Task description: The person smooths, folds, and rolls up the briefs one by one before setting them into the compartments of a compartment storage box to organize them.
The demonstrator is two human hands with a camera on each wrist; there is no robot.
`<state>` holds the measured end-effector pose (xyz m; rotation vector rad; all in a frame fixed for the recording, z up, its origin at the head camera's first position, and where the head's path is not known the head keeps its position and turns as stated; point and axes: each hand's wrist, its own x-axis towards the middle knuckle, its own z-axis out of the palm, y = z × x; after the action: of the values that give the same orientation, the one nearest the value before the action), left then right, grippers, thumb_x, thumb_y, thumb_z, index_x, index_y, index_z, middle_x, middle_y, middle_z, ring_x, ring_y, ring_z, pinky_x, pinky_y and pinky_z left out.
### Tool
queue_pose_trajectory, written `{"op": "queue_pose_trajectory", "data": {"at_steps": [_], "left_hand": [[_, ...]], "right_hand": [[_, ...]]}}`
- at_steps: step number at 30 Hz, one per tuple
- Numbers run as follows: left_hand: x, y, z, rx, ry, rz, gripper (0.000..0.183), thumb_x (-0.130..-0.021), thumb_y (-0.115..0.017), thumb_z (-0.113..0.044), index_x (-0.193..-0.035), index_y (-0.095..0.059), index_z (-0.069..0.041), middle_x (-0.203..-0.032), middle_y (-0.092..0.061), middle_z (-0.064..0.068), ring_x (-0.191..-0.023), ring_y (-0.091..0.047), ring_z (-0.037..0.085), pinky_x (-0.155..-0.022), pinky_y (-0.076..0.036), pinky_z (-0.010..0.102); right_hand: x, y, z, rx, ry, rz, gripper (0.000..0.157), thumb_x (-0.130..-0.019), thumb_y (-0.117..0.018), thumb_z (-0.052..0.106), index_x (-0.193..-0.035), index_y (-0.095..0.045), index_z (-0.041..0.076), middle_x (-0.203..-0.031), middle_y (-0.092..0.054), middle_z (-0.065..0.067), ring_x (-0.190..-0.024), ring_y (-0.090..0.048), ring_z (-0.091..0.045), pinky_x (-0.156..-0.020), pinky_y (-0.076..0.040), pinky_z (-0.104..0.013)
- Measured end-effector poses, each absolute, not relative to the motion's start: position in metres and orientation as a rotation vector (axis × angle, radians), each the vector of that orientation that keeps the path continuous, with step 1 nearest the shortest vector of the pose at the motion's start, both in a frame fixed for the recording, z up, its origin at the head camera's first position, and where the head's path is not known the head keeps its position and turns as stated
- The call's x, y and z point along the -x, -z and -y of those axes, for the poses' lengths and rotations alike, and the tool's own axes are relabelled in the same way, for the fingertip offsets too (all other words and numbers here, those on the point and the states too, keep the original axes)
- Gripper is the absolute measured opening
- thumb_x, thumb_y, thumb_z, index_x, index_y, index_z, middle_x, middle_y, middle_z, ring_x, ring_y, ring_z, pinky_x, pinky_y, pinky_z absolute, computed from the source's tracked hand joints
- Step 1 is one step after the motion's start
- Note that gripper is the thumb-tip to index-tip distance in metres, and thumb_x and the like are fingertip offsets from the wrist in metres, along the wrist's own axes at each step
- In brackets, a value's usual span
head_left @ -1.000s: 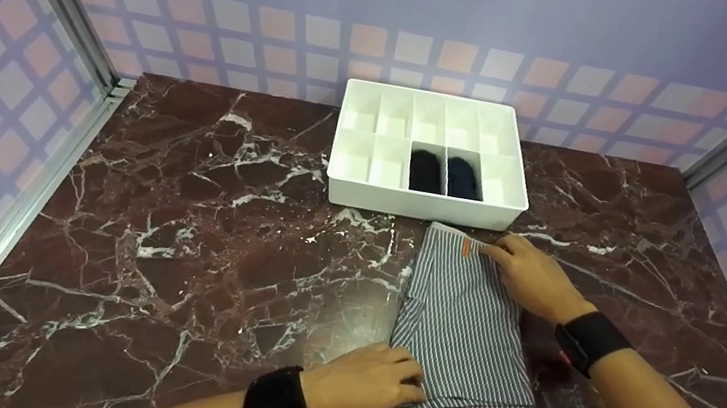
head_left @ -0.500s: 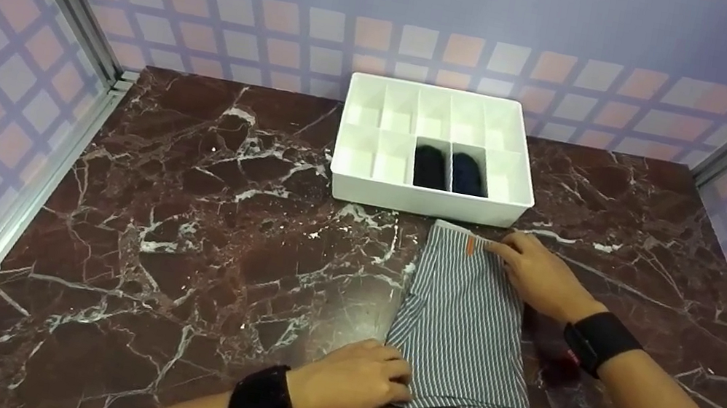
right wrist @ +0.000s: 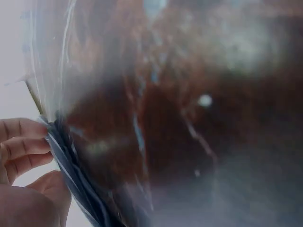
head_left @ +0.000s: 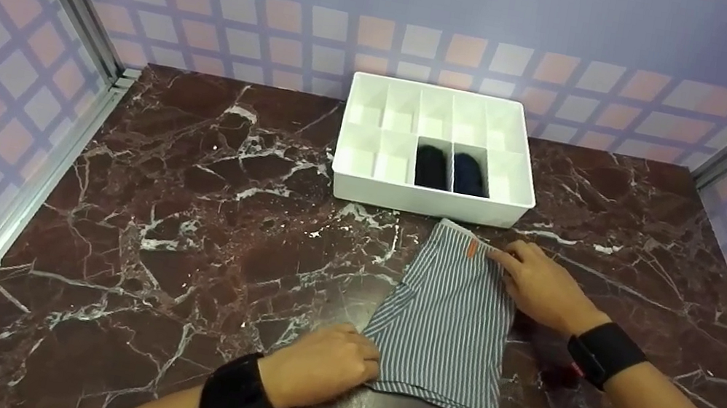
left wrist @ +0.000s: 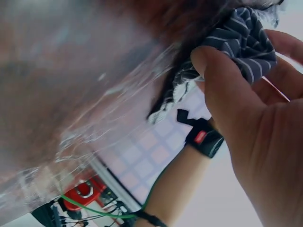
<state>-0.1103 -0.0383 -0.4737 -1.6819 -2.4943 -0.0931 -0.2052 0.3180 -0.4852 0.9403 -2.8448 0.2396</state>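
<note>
A pair of grey-and-white striped shorts (head_left: 443, 321) lies flat on the table in the head view, waistband toward the box, with an orange tag (head_left: 472, 248) at its top edge. My left hand (head_left: 322, 363) pinches the lower left corner of the hem; in the left wrist view bunched striped cloth (left wrist: 253, 47) sits between thumb and fingers. At the waistband's right end, my right hand (head_left: 546, 282) holds the edge. The right wrist view has its fingers (right wrist: 26, 142) on the cloth's border, with the thumb close below.
Just behind the waistband stands a white divided box (head_left: 434, 202). Two of its front compartments hold dark rolled fabric, one black (head_left: 431, 167) and one navy (head_left: 469, 175). Patterned walls enclose the marble table (head_left: 216, 246) at the back and sides.
My left hand has drawn the hem leftward, so the shorts' lower part has swung left and now slants. My right hand has stayed at the waistband's right corner, shifting only slightly.
</note>
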Motion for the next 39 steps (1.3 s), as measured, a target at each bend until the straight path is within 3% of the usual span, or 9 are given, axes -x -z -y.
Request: {"op": "queue_pose_trajectory", "data": {"at_steps": [4,11,15,18,24,28,35,39], "left_hand": [[0.12,0.473,0.048,1.614,0.157,2.589,0.009,-0.085,-0.062,-0.02,-0.092,-0.068,-0.021,-0.091,-0.065,-0.009,-0.086,-0.06,0.006,-0.089,-0.045,0.029],[0.136,0.471,0.062,1.412,0.101,2.742,0.011,-0.083,-0.063,-0.014,-0.093,-0.066,-0.015,-0.092,-0.062,-0.003,-0.088,-0.058,0.012,-0.09,-0.042,0.036],[0.145,0.472,0.066,1.246,0.061,2.762,0.008,-0.082,-0.061,-0.018,-0.087,-0.066,-0.012,-0.089,-0.06,0.0,-0.091,-0.057,0.017,-0.095,-0.039,0.043],[0.15,0.474,0.067,1.106,0.043,2.795,0.018,-0.085,-0.059,-0.025,-0.083,-0.067,-0.009,-0.091,-0.062,0.004,-0.096,-0.056,0.021,-0.098,-0.036,0.046],[0.159,0.475,0.064,0.872,-0.077,2.921,0.052,-0.089,-0.051,-0.051,-0.101,-0.067,-0.002,-0.12,-0.058,0.016,-0.121,-0.046,0.03,-0.105,-0.026,0.049],[0.164,0.472,0.061,0.806,-0.155,3.007,0.07,-0.085,-0.044,-0.063,-0.113,-0.063,-0.001,-0.13,-0.051,0.018,-0.129,-0.038,0.032,-0.107,-0.022,0.05],[0.174,0.469,0.057,0.815,-0.144,3.108,0.09,-0.08,-0.042,-0.072,-0.129,-0.049,0.003,-0.137,-0.043,0.02,-0.133,-0.03,0.034,-0.109,-0.016,0.052],[0.183,0.472,0.058,0.823,-0.117,3.161,0.093,-0.079,-0.04,-0.074,-0.136,-0.041,0.0,-0.144,-0.034,0.017,-0.136,-0.023,0.034,-0.11,-0.011,0.053]], "right_hand": [[0.199,0.482,-0.316,-0.928,-0.209,2.874,0.044,-0.084,-0.062,0.006,-0.128,-0.055,0.008,-0.105,-0.052,-0.012,-0.092,-0.05,-0.027,-0.073,-0.046,-0.041],[0.189,0.477,-0.307,-0.909,-0.164,2.865,0.037,-0.079,-0.068,0.009,-0.116,-0.063,0.005,-0.089,-0.052,-0.01,-0.073,-0.051,-0.022,-0.057,-0.047,-0.039],[0.183,0.473,-0.299,-0.88,-0.104,2.903,0.03,-0.078,-0.069,0.01,-0.107,-0.064,0.003,-0.083,-0.052,-0.009,-0.061,-0.053,-0.022,-0.051,-0.047,-0.039],[0.178,0.471,-0.292,-0.866,-0.084,2.932,0.031,-0.077,-0.07,0.011,-0.106,-0.063,0.003,-0.084,-0.058,-0.012,-0.059,-0.057,-0.026,-0.051,-0.048,-0.042],[0.168,0.467,-0.281,-0.934,-0.086,2.979,0.052,-0.073,-0.077,0.022,-0.12,-0.057,0.011,-0.081,-0.065,-0.012,-0.064,-0.062,-0.028,-0.053,-0.05,-0.044],[0.164,0.464,-0.277,-1.009,-0.113,2.964,0.056,-0.067,-0.081,0.027,-0.117,-0.058,0.012,-0.086,-0.064,-0.007,-0.071,-0.062,-0.024,-0.058,-0.051,-0.042],[0.165,0.465,-0.271,-1.133,-0.198,2.865,0.062,-0.055,-0.086,0.036,-0.106,-0.064,0.008,-0.112,-0.052,-0.013,-0.099,-0.048,-0.027,-0.088,-0.043,-0.042],[0.16,0.467,-0.267,-1.127,-0.191,2.885,0.077,-0.055,-0.083,0.049,-0.114,-0.06,0.007,-0.133,-0.043,-0.021,-0.119,-0.041,-0.037,-0.098,-0.036,-0.051]]}}
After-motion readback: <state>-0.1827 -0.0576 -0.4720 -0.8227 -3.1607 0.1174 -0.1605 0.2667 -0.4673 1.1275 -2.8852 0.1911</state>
